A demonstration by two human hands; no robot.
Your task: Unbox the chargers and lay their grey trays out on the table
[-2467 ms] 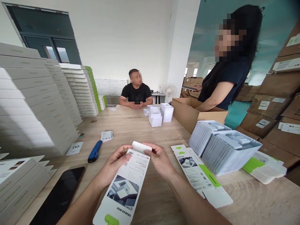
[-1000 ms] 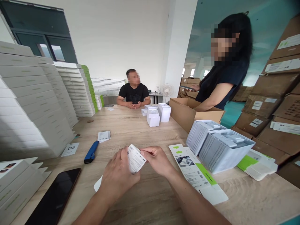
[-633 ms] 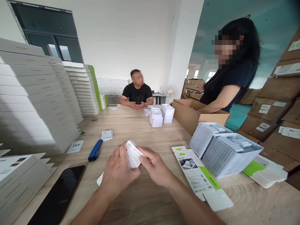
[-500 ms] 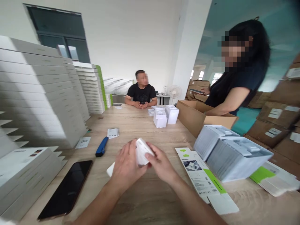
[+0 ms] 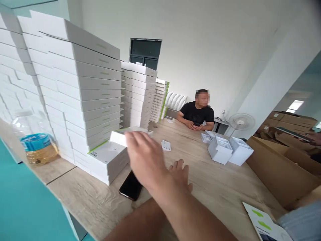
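My right hand [image 5: 146, 159] reaches across to the left, over my left forearm, with its fingers closed on a small white box [image 5: 118, 138]. That box is at the top of a low stack of flat white boxes [image 5: 107, 154]; whether it rests on the stack I cannot tell. Partly behind my right wrist, my left hand [image 5: 180, 172] is low over the wooden table, fingers apart and nothing seen in them. Below my right hand lies a black phone [image 5: 130, 187], partly covered. White cards [image 5: 166, 145] lie beyond the hands.
Tall stacks of white boxes [image 5: 100, 83] line the left side, with a plastic bottle [image 5: 37, 144] at the table edge. White trays [image 5: 220, 150] and a brown carton [image 5: 273, 167] are at right. A flat printed carton [image 5: 263, 221] lies near. A person [image 5: 197, 113] sits opposite.
The view has swung left. Both hands were around the small white box in front of me; now my right hand alone has it at the left stack, and my left hand has let go.
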